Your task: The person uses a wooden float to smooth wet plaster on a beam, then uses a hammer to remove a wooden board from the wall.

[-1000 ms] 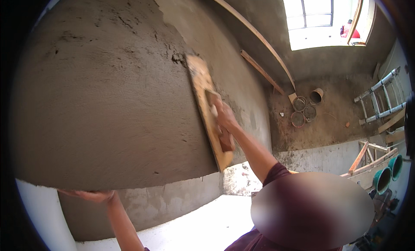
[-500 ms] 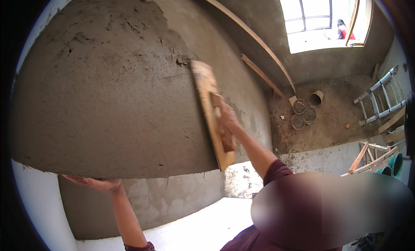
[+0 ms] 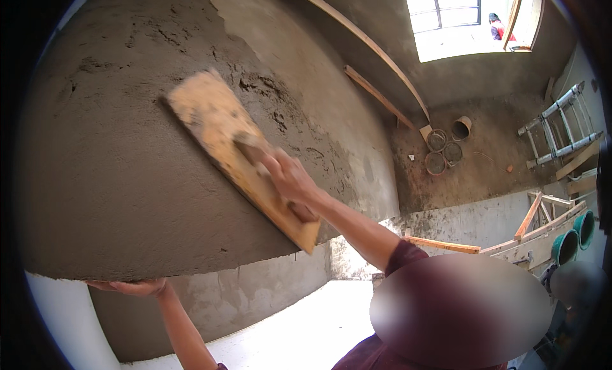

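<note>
My right hand point(image 3: 290, 175) is closed around the handle of a long wooden float point(image 3: 220, 124). The float lies slantwise over a large surface of wet grey-brown plaster point(image 3: 121, 185), its upper end toward the left. Motion blurs it slightly. Ragged, rough plaster shows just right of the float, beside a smoother, lighter strip. My left hand point(image 3: 134, 287) is at the plastered surface's lower edge, palm up with fingers stretched flat beneath it. Part of those fingers is hidden by the edge. Both forearms come out of dark red sleeves.
Several buckets point(image 3: 435, 163) stand on the dirty floor at right, near a leaning plank point(image 3: 379, 96). A ladder point(image 3: 561, 128) and wooden frame pieces point(image 3: 529, 217) are farther right, with green tubs point(image 3: 565, 247). A person point(image 3: 500, 29) is outside the window point(image 3: 443, 16).
The float has swung from nearly upright to a slant, its upper end moving left across the plaster. My right hand moved left with it. My left hand stays under the edge.
</note>
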Demonstrator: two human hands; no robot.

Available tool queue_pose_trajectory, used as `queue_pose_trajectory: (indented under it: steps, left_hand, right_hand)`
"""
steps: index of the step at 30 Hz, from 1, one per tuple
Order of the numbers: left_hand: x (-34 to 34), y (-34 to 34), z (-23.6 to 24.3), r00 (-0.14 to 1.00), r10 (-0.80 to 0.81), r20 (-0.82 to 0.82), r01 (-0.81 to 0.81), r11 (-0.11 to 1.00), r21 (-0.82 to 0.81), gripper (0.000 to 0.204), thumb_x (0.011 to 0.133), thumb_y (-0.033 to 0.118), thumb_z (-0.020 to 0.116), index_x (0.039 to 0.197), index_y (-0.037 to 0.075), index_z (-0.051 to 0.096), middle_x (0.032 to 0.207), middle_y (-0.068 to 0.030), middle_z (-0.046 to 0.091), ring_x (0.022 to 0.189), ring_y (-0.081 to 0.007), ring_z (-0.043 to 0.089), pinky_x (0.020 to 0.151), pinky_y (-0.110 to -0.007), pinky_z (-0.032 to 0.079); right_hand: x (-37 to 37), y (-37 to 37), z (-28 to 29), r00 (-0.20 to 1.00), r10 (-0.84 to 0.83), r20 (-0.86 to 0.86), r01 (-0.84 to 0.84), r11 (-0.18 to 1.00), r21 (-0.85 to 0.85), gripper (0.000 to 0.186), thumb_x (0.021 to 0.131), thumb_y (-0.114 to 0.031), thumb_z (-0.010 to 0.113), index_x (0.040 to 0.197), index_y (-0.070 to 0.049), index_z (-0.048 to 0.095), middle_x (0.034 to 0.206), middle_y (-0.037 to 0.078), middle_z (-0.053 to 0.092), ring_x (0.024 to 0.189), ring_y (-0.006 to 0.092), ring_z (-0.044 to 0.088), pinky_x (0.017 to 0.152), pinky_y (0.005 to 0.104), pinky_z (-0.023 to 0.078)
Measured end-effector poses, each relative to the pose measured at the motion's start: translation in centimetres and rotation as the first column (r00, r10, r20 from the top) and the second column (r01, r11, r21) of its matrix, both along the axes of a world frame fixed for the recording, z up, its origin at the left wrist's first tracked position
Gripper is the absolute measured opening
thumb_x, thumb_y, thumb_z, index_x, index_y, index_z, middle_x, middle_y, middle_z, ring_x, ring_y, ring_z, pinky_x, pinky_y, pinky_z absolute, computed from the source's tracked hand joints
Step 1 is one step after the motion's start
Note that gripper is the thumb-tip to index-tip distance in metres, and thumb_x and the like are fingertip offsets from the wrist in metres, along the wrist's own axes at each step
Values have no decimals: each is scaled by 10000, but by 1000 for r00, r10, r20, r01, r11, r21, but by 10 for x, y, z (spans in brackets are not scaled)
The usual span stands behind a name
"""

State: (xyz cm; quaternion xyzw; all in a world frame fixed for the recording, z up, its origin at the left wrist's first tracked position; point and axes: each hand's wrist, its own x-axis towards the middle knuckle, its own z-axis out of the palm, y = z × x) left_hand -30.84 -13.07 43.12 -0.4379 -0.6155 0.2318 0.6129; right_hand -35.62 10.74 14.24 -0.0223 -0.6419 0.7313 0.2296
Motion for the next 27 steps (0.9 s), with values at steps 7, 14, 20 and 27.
queue_pose_trajectory:
  steps: [7,14,20,27]
  left_hand:
    - [4,12,-2,996,68,-59,-69,997,-23,1047,825,763,479,1541,170,-1,1583,-194,76,1450,-455,108,1114,-676,176]
    - [2,0,0,999,36,-7,-36,999,24,1051,802,749,529,1531,218,-12,1560,-251,58,1448,-469,94,1116,-676,189]
    - [-5,5,-3,999,-27,37,23,995,93,1004,823,721,530,1533,244,4,1562,-255,45,1443,-478,100,1119,-668,194]
    - [2,4,-16,994,-52,91,33,980,195,989,837,696,538,1535,249,-1,1568,-241,46,1439,-478,114,1123,-648,211]
  right_hand:
    - [-56,57,-25,974,-14,226,54,983,-174,500,1017,-441,337,1097,-4,566,1042,238,606,956,362,611,844,462,458]
    - [41,-19,-65,953,129,275,-50,960,-277,517,1015,-464,378,1153,-5,571,986,228,635,953,311,610,858,396,453]
    - [-68,54,72,986,-131,-106,134,991,27,510,1005,-451,386,1166,-3,569,1058,259,612,1012,377,606,876,448,466]
    - [-50,44,35,971,94,222,-59,986,-159,566,1006,-481,339,1183,-2,583,987,255,647,887,393,636,775,479,491]
